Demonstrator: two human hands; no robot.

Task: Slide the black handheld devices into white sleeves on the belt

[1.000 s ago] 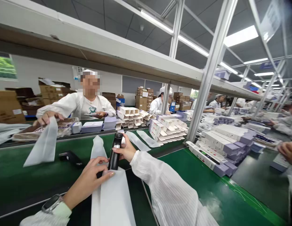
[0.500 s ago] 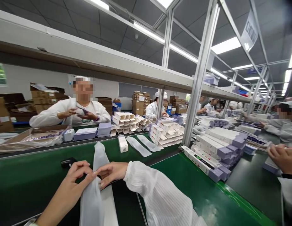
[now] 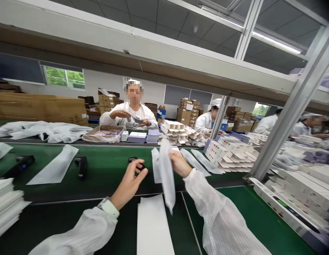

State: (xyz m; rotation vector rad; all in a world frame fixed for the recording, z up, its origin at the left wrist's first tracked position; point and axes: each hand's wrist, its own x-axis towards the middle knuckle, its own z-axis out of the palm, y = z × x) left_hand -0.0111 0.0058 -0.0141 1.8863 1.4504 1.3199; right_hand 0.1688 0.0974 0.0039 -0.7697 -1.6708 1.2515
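My right hand (image 3: 178, 163) is closed on the top of a white foam pouch (image 3: 166, 174), which hangs down above the green belt (image 3: 106, 170). My left hand (image 3: 130, 182) stretches forward with its fingers apart, the fingertips at a small black device (image 3: 134, 160) lying on the belt. I cannot tell whether they grip it. A second white pouch (image 3: 154, 226) lies flat on the dark strip just in front of me, between my two sleeves.
More black devices (image 3: 81, 165) (image 3: 19, 165) and a flat pouch (image 3: 57, 168) lie on the belt to the left. A pouch stack (image 3: 5, 205) sits at the far left. Across the belt a co-worker (image 3: 132, 115) handles something. Box stacks (image 3: 228, 152) and a metal post (image 3: 286, 117) stand right.
The view has swung left. My left hand let go of the pouch and reached out to a black device on the belt. My right hand lifted the pouch up and forward.
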